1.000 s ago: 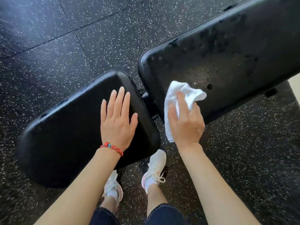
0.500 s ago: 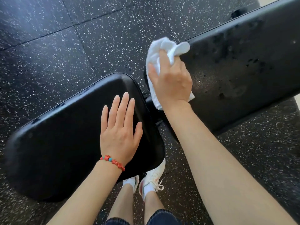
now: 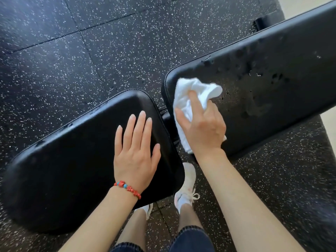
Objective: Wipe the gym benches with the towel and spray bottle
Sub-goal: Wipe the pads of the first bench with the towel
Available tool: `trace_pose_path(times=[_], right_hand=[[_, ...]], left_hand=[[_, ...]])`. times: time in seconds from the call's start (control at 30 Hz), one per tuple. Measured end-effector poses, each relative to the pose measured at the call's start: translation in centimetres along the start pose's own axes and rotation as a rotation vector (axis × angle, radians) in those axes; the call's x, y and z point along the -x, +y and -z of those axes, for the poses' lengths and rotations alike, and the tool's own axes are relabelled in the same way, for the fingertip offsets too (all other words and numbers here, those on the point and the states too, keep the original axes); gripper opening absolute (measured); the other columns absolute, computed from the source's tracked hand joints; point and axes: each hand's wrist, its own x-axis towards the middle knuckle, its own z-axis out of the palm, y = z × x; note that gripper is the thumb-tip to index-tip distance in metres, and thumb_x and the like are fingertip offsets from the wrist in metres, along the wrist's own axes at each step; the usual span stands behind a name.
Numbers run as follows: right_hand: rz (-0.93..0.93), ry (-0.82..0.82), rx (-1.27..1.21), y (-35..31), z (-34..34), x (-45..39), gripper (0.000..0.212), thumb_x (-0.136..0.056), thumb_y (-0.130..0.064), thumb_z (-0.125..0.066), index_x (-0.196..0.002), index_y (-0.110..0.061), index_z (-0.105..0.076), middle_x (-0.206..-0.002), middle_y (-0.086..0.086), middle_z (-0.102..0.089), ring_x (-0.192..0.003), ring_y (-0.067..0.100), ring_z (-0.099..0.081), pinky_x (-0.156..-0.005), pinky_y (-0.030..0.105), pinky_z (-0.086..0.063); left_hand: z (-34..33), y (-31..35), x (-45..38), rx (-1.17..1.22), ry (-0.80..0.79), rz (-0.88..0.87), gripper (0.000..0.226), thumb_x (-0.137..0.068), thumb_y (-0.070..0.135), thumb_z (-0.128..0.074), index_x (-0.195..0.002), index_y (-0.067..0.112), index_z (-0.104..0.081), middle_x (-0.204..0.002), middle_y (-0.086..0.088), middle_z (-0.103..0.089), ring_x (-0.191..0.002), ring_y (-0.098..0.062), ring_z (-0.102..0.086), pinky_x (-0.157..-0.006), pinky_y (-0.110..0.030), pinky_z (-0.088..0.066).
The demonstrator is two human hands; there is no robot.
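A black padded gym bench fills the view in two parts: a seat pad point(image 3: 72, 160) at the lower left and a long back pad point(image 3: 272, 73) running to the upper right. My right hand point(image 3: 203, 128) grips a crumpled white towel point(image 3: 192, 93) and presses it onto the near end of the back pad. Wet droplets and smears show on the back pad further right. My left hand point(image 3: 136, 148) lies flat on the seat pad, fingers spread, a red bead bracelet on the wrist. No spray bottle is in view.
Black rubber floor tiles with white speckles point(image 3: 91, 51) surround the bench. My feet in white sneakers point(image 3: 187, 188) stand under the gap between the pads. A dark bench frame part point(image 3: 261, 24) shows at the upper right.
My right hand has drawn the towel back from the far edge of the back pad toward its near end. My left hand stays flat on the seat pad.
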Motion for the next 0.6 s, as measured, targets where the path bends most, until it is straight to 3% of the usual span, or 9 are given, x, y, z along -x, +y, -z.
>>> trace_pose_path(times=[0.2, 0.4, 0.53, 0.6], right_hand=[[0.009, -0.024, -0.139, -1.4, -1.6, -4.9, 0.039, -0.075, -0.037, -0.074, -0.101, -0.008, -0.071, -0.064, 0.012, -0.062, -0.053, 0.025, -0.059, -0.044, 0.029, -0.047], [0.162, -0.035, -0.145, 1.4, -1.8, -6.0, 0.037, -0.082, -0.043, -0.057, -0.102, -0.016, -0.072, -0.062, 0.011, -0.061, -0.051, 0.025, -0.058, -0.042, 0.027, -0.045], [-0.039, -0.193, -0.129, 7.0, -2.0, -9.1, 0.044, -0.091, -0.051, -0.045, -0.127, -0.028, -0.055, -0.095, 0.018, -0.061, -0.085, 0.034, -0.058, -0.064, 0.038, -0.044], [-0.113, -0.195, -0.151, 8.4, -2.3, -9.8, 0.043, -0.091, -0.050, -0.046, -0.128, -0.031, -0.053, -0.098, 0.018, -0.059, -0.088, 0.035, -0.056, -0.066, 0.037, -0.041]], left_hand=[[0.5, 0.2, -0.3, 0.010, -0.021, 0.016, 0.052, -0.092, 0.028, -0.039, -0.137, 0.003, -0.039, -0.146, -0.015, -0.036, -0.137, -0.028, -0.025, -0.113, -0.048, -0.016], [1.0, 1.5, -2.4, 0.014, -0.019, 0.020, 0.052, -0.089, 0.028, -0.042, -0.133, 0.001, -0.045, -0.144, -0.017, -0.040, -0.135, -0.031, -0.029, -0.112, -0.049, -0.016], [1.1, 3.0, -5.4, 0.014, -0.017, 0.047, 0.051, -0.088, 0.028, -0.042, -0.132, 0.001, -0.047, -0.142, -0.016, -0.042, -0.134, -0.033, -0.034, -0.111, -0.048, -0.017], [0.9, 3.8, -6.8, 0.028, -0.001, 0.049, 0.051, -0.088, 0.027, -0.042, -0.131, 0.001, -0.048, -0.141, -0.017, -0.043, -0.133, -0.034, -0.035, -0.111, -0.048, -0.020]])
